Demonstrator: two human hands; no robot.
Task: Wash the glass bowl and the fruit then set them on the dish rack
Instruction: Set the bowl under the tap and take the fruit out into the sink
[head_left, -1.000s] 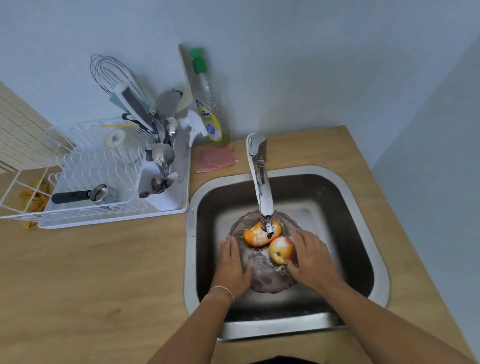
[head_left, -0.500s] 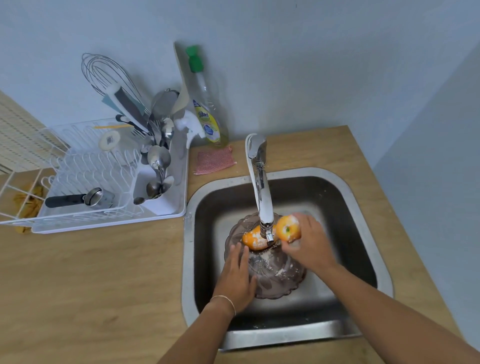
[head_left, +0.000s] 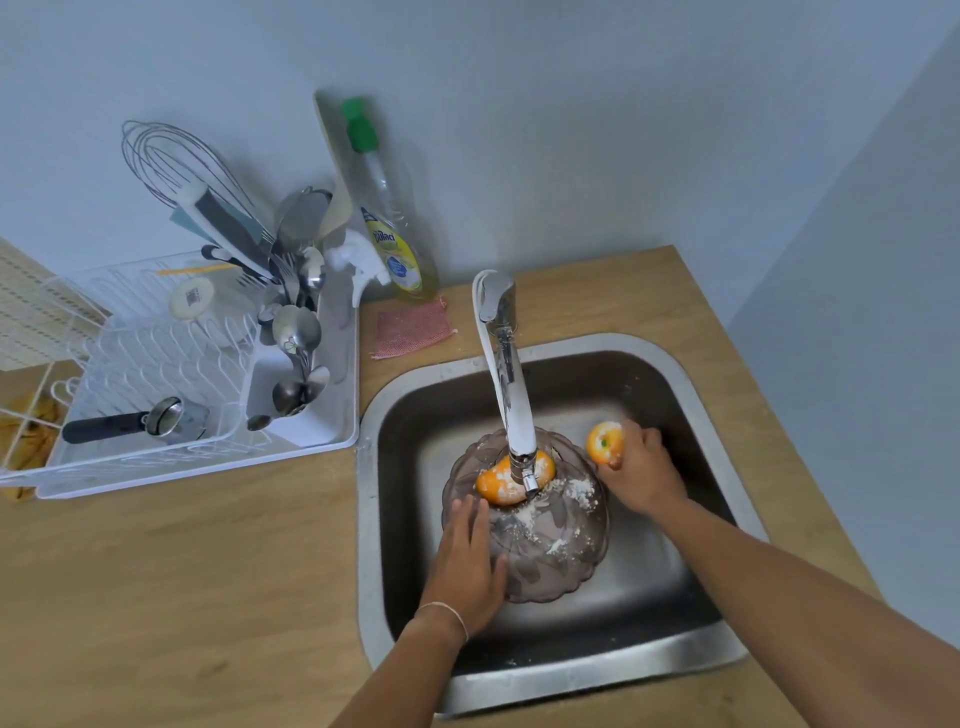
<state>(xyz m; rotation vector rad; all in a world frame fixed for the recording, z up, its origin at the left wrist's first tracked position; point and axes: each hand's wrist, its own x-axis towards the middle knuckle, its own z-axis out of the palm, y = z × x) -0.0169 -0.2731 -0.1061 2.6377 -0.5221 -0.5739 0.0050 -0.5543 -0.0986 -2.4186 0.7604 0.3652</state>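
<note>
A white dish rack (head_left: 130, 395) stands at the left of the wooden worktop (head_left: 182, 597), holding a whisk (head_left: 171, 161), spoons and a black-handled utensil (head_left: 109, 427). Beside it a bottle of washing-up liquid (head_left: 389, 228) leans at the wall, a pink cloth (head_left: 413, 327) lying just in front. In the steel sink (head_left: 691, 395), the left hand (head_left: 465, 566) lies flat and open against the near left rim of the glass bowl (head_left: 556, 545), which is dusted with white powder and sits under the tap (head_left: 506, 374). One orange fruit (head_left: 498, 483) rests inside the bowl beneath the spout. To the right, the right hand (head_left: 641, 473) closes its fingers around a second fruit (head_left: 604, 441), held outside the bowl above the sink floor.
</note>
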